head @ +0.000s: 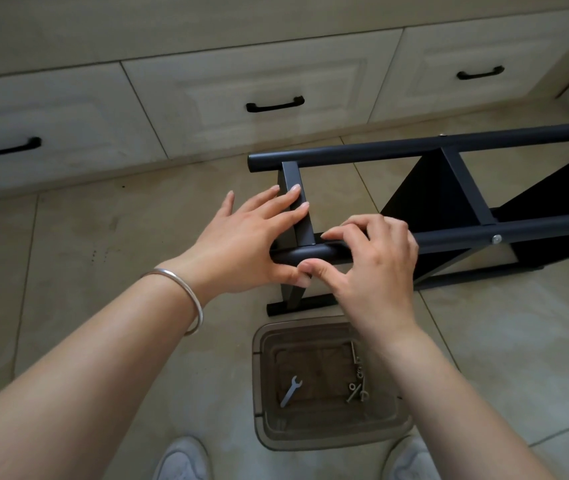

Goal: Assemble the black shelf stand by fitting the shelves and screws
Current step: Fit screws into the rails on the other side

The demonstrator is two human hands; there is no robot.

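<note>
The black shelf stand [414, 147] lies on its side on the tiled floor, running from centre to the right edge. A black shelf panel [425, 192] sits between its round tubes, and a silver screw head [496, 239] shows on the near tube. My left hand [241, 240] lies with straight fingers on the end crossbar [292, 178], its thumb under the near tube [305, 252]. My right hand [373, 261] curls round that same near tube, fingers over the top and thumb below, touching my left thumb.
A clear plastic tray [328, 441] on the floor under my wrists holds a small spanner [291, 391] and several bolts and washers [357, 386]. White drawers with black handles [275, 105] line the far side. My shoes [182, 460] are at the bottom edge.
</note>
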